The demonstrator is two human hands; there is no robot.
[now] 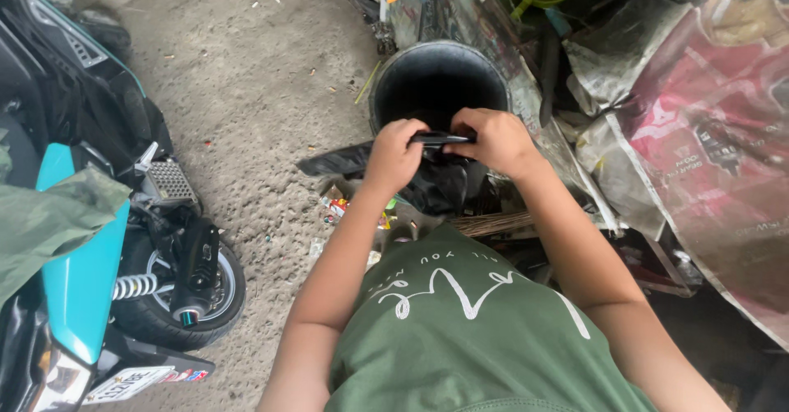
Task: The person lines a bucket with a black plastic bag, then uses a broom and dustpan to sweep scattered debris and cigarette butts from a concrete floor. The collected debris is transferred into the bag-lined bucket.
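A teal and black motor scooter (74,239) stands on the concrete at my left. Ahead sits a round black plastic bucket (438,83). Over its near rim, my left hand (394,156) and right hand (496,139) each clench one end of a slim black flat strip (440,138).

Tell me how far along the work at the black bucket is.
Done: the black bucket stands upright and open on the concrete floor. In hand: left hand and right hand both grip a black plastic bag at the bucket's near rim. Left: the bag hangs outside, not yet in the bucket.
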